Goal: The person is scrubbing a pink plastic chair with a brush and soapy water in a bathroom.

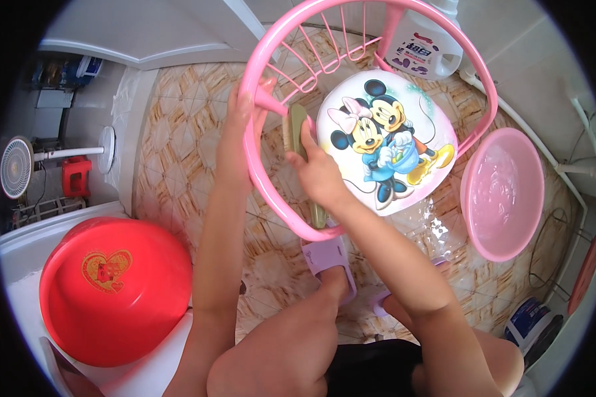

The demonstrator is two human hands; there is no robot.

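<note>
A pink child's chair with a tubular curved rim and a wire back stands before me. Its padded seat is white and pink and bears two cartoon mice. My left hand grips the rim at its left side, fingers on the inner face. In my right hand is a long-handled green scrubbing brush. Its pale bristles face left, towards the rim, close to the stub that joins it; whether they touch cannot be seen. The seat lies just right of my right hand.
Right of the chair stands a pink basin of water, and water wets the nearby floor tiles. A detergent bottle is behind the chair. At lower left sits a red plastic basin. White pipes run along the right wall.
</note>
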